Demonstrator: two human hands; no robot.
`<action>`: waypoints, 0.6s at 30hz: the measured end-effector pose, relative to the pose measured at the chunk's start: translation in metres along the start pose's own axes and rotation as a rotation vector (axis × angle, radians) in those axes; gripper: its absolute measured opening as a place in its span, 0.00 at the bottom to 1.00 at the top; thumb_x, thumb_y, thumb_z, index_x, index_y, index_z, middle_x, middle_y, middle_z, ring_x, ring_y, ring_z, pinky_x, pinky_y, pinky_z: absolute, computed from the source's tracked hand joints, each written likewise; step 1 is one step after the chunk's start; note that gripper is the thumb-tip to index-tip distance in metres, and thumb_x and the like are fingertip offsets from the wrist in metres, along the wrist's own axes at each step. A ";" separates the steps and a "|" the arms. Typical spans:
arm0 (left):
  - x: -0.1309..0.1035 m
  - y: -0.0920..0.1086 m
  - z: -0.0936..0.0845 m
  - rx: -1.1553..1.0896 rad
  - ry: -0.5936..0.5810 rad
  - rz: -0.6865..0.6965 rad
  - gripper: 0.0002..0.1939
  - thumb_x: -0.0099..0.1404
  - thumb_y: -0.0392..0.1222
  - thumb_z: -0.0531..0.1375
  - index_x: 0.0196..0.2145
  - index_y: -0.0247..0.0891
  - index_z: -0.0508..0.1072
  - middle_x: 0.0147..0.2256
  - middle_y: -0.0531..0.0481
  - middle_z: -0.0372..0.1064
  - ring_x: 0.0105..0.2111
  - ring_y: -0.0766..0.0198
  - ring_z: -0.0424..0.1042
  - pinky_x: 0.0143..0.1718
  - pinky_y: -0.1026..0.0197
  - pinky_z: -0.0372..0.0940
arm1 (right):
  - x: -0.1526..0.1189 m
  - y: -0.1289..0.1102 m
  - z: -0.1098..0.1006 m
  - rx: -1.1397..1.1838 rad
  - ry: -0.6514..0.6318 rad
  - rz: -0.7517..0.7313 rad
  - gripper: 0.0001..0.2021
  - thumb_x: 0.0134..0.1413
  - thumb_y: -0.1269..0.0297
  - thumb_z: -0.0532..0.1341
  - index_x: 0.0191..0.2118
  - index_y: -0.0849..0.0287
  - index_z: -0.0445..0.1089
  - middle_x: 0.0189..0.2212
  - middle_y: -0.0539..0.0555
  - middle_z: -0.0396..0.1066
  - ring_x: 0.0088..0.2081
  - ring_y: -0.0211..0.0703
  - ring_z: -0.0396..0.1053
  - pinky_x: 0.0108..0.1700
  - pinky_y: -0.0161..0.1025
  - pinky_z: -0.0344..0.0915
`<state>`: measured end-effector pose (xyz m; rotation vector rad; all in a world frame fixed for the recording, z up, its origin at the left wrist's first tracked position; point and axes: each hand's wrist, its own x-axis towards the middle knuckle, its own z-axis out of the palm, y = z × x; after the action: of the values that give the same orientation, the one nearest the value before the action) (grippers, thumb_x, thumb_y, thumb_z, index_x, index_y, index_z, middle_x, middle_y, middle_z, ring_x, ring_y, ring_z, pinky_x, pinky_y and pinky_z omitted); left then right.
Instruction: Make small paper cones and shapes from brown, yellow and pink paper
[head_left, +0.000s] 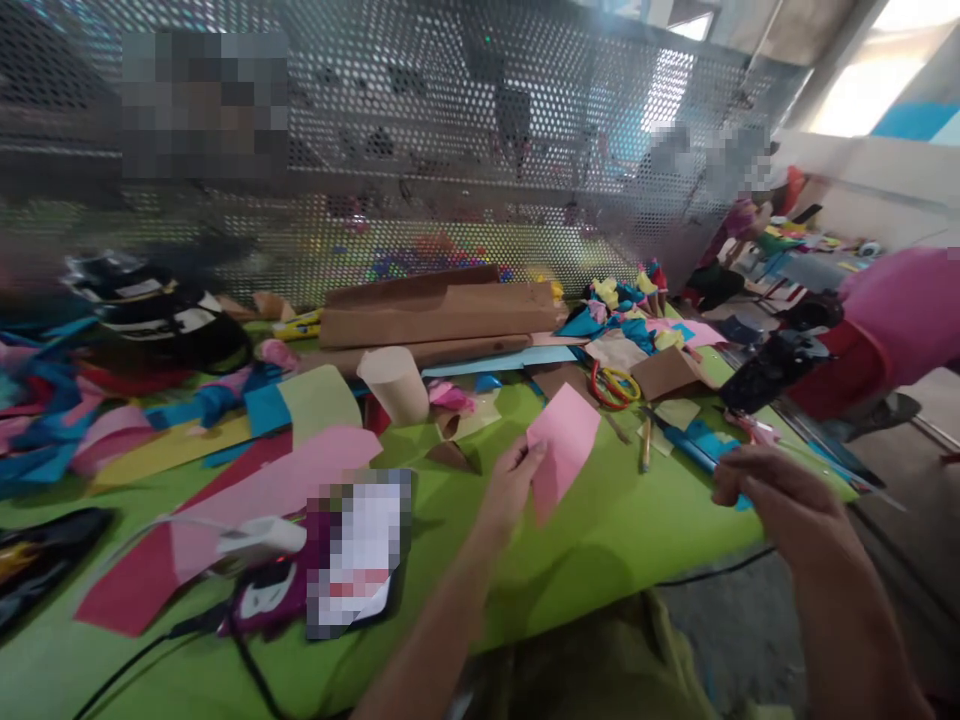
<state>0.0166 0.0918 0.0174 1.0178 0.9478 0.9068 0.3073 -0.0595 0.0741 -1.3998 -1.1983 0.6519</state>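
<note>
Pinching pink paper (568, 440) by its edge, my left hand (516, 468) should press lightly; I can't tell whether my curled, blurred right hand (784, 492) holds anything.

Bare forearms (446, 605), olive-green clothing (600, 650)

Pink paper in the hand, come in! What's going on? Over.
Left hand holding pink paper. Right hand by blue paper, grip unclear. Pencil-like stick between them.
</note>
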 end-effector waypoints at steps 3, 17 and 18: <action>0.004 0.000 -0.006 -0.061 0.082 0.004 0.19 0.58 0.56 0.68 0.41 0.39 0.79 0.41 0.47 0.77 0.41 0.58 0.73 0.42 0.61 0.64 | 0.030 0.015 0.001 -0.200 0.010 0.037 0.12 0.63 0.51 0.62 0.44 0.50 0.79 0.24 0.51 0.74 0.28 0.48 0.73 0.39 0.49 0.70; 0.013 -0.006 -0.011 -0.149 0.152 0.017 0.16 0.55 0.51 0.69 0.35 0.37 0.78 0.33 0.49 0.76 0.34 0.61 0.72 0.38 0.61 0.64 | 0.178 0.078 0.073 -1.041 -0.238 -0.026 0.20 0.58 0.68 0.62 0.56 0.57 0.74 0.51 0.63 0.76 0.52 0.56 0.72 0.51 0.42 0.65; 0.014 -0.006 -0.011 -0.141 0.133 0.027 0.15 0.56 0.51 0.68 0.34 0.37 0.78 0.32 0.50 0.75 0.33 0.62 0.72 0.37 0.61 0.64 | 0.183 0.079 0.080 -1.062 -0.241 -0.011 0.21 0.57 0.68 0.63 0.57 0.57 0.73 0.51 0.64 0.76 0.51 0.57 0.72 0.50 0.42 0.65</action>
<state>0.0114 0.1060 0.0057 0.8607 0.9679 1.0593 0.3196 0.1491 0.0253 -2.2066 -1.8726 0.1310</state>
